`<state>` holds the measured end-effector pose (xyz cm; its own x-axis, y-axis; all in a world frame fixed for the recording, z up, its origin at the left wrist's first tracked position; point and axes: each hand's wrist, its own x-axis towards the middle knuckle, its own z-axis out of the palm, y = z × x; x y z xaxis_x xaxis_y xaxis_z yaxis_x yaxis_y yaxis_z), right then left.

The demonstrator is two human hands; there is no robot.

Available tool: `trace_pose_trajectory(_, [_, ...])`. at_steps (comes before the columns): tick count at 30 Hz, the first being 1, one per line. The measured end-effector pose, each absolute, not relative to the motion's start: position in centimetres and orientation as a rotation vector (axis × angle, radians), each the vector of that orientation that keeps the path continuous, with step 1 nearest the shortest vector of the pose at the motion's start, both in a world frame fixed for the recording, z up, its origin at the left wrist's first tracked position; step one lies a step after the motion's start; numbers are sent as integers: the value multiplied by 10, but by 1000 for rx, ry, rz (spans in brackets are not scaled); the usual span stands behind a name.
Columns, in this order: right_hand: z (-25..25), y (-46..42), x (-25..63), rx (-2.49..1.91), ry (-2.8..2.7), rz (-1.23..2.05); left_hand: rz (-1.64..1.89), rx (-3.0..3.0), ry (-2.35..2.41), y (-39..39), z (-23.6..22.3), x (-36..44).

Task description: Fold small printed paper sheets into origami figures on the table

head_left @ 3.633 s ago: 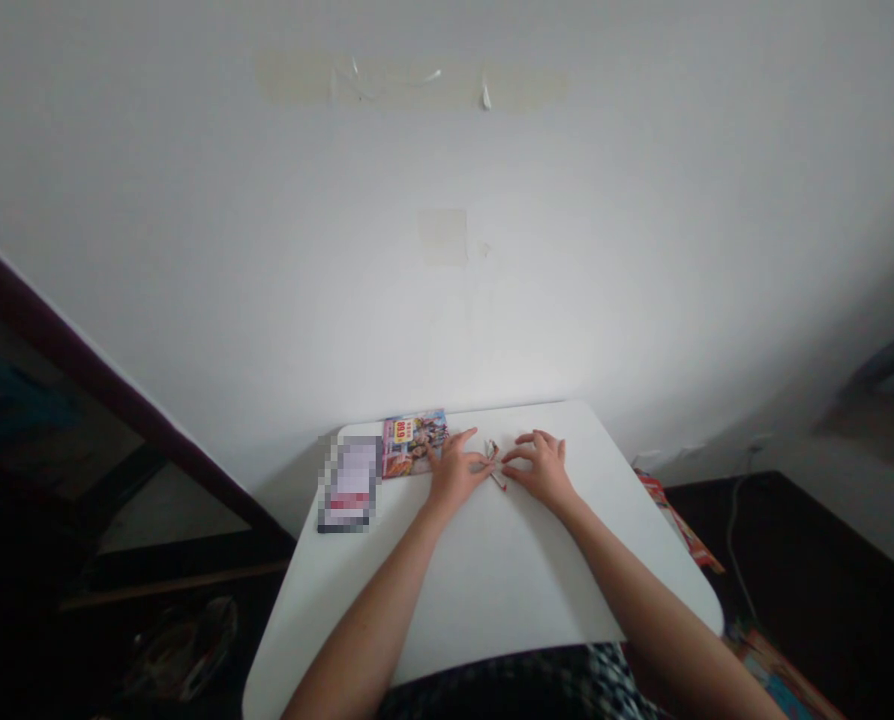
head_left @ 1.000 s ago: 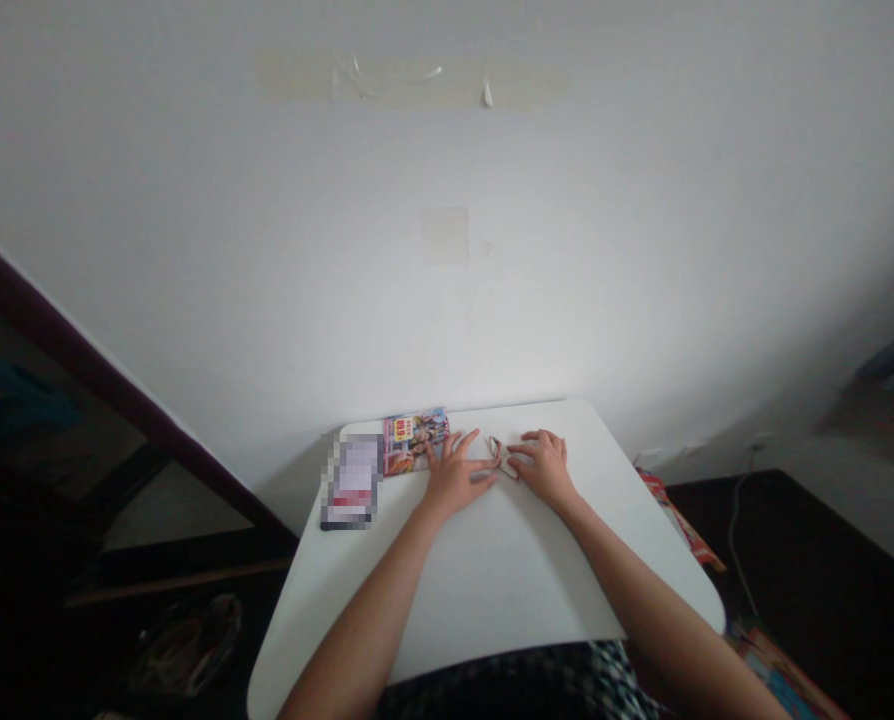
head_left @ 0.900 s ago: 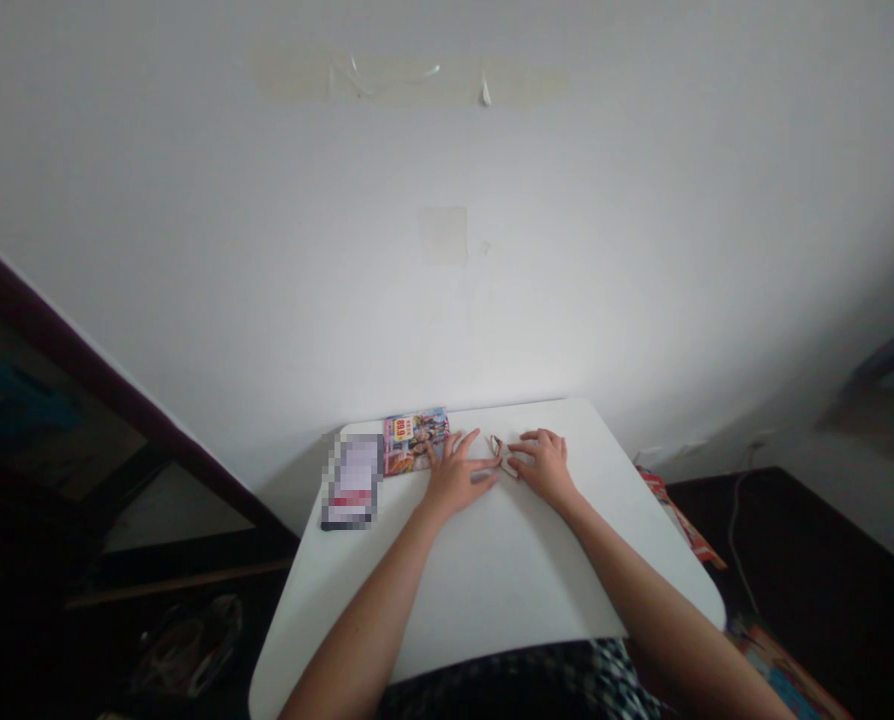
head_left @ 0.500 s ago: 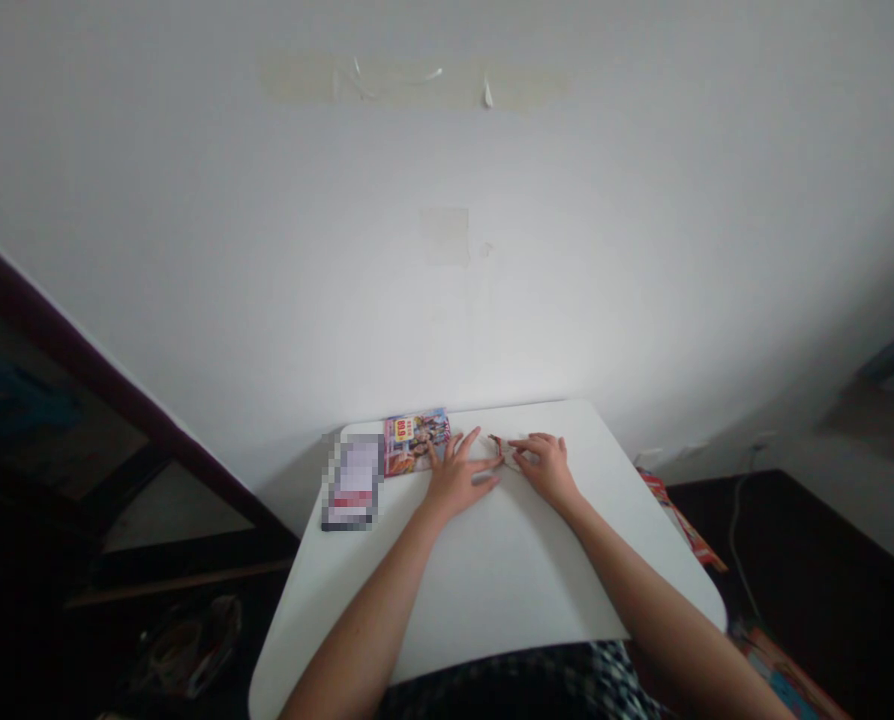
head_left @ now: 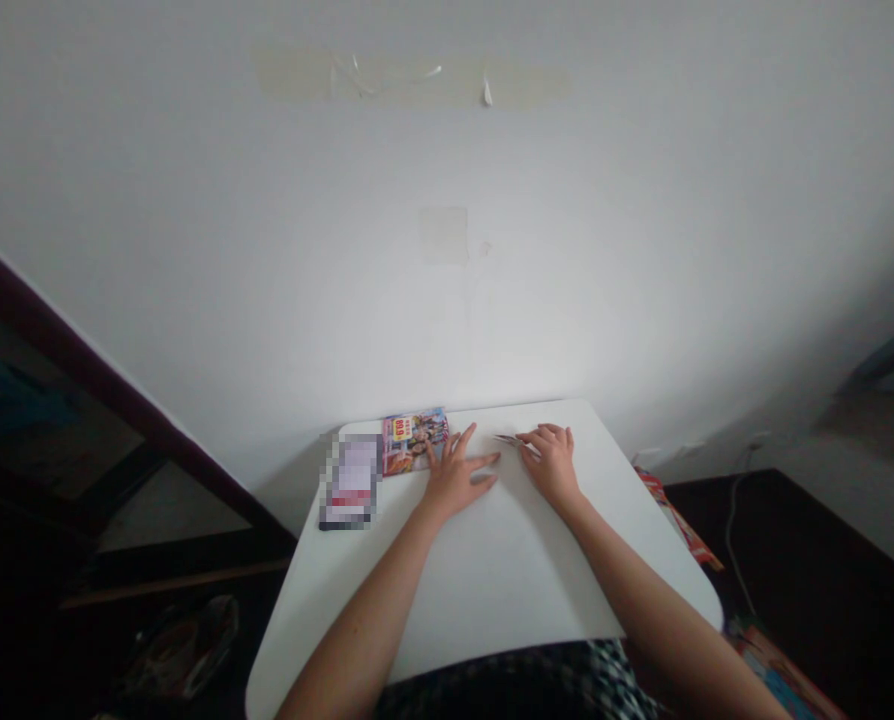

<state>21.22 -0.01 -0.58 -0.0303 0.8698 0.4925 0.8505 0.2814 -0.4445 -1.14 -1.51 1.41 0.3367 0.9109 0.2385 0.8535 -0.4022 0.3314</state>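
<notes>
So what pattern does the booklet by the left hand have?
The booklet has a busy, multicoloured print with a yellow patch; the head view shows it.

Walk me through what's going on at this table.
A person is working bare-handed at a white table. The right hand pinches a small thin piece, too small to identify. The left hand is spread open and holds nothing visible, its fingertips overlapping the colourful booklet in view. Left of that booklet lies a pixelated, phone-shaped item.
</notes>
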Motion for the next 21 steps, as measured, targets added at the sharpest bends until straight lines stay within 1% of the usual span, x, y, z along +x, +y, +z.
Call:
trace_pose_trajectory(11, [-12,3,209,-1375,-1909,125,596,2442,1701,-12,8,-10])
trace_pose_trajectory(21, [-5,0,208,-1521,-2012,193,581,2421,1717,-12,9,-9])
